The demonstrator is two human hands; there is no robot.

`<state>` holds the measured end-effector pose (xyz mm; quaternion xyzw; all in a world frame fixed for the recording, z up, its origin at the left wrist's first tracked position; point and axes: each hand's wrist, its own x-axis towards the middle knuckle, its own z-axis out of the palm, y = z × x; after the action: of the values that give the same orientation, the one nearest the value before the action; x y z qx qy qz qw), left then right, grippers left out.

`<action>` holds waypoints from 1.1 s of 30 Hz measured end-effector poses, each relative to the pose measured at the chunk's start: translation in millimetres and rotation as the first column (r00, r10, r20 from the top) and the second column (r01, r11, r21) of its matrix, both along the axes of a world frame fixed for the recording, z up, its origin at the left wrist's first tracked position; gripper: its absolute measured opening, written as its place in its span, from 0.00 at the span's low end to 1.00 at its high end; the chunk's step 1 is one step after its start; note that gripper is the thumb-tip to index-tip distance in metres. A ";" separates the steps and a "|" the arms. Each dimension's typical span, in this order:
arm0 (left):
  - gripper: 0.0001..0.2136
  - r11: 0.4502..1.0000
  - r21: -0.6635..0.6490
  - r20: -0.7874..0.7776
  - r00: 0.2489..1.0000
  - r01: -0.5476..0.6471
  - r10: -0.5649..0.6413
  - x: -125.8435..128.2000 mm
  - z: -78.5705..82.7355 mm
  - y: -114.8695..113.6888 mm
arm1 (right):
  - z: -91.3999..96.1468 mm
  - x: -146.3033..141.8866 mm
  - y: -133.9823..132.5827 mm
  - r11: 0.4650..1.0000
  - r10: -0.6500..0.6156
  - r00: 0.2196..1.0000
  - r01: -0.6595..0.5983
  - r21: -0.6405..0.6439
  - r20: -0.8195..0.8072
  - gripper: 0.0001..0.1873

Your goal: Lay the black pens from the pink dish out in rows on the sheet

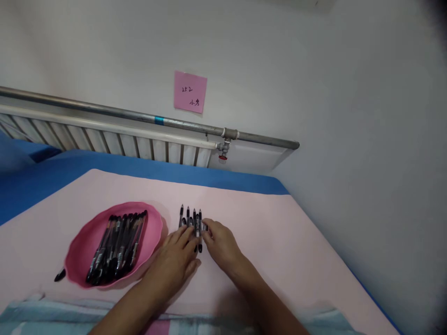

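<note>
Several black pens (191,218) lie side by side in a short row on the pink sheet (279,242), tips pointing away from me. My left hand (176,260) lies flat on the near ends of the row, fingers stretched out. My right hand (220,244) touches the right side of the row, its fingertips pinched at the rightmost pen. Left of the hands stands a pink oval tray (84,237) holding several more black pens (117,246) in a bundle.
A black pen cap (60,275) lies on the sheet by the tray's near left edge. Blue bedding (104,165) runs behind the sheet, then a white radiator (104,137) and a metal pipe (181,123). A pink note (190,91) hangs on the wall. Striped cloth (52,316) lies nearest me.
</note>
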<state>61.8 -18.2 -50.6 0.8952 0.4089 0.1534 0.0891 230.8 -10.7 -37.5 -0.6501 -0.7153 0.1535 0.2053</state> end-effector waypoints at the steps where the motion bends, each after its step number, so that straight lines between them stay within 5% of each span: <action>1: 0.19 1.000 0.006 -0.001 1.000 0.007 -0.007 -0.1 -1.0 0.0 | -0.2 -0.3 -0.4 1.000 0.011 1.000 -0.011 0.000 0.008 0.17; 17: 0.17 1.000 0.022 0.070 0.997 -0.019 0.018 -8.4 -11.3 3.2 | 0.9 -1.0 -3.3 0.997 0.070 0.995 -0.067 -0.037 0.078 0.17; 25: 0.19 0.997 0.028 0.159 0.985 -0.069 0.064 -8.8 -19.5 8.2 | 0.7 0.5 -0.3 1.000 0.003 1.000 -0.003 -0.019 -0.018 0.18; 33: 0.18 0.997 0.004 0.143 0.987 -0.079 0.077 -6.8 -17.9 7.0 | 1.9 -2.5 -1.4 0.996 0.083 0.985 -0.075 -0.055 0.150 0.18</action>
<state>55.0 -11.2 -68.5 0.8656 0.4354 0.2224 0.1077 228.3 -12.1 -35.6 -0.6359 -0.7501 0.1291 0.1278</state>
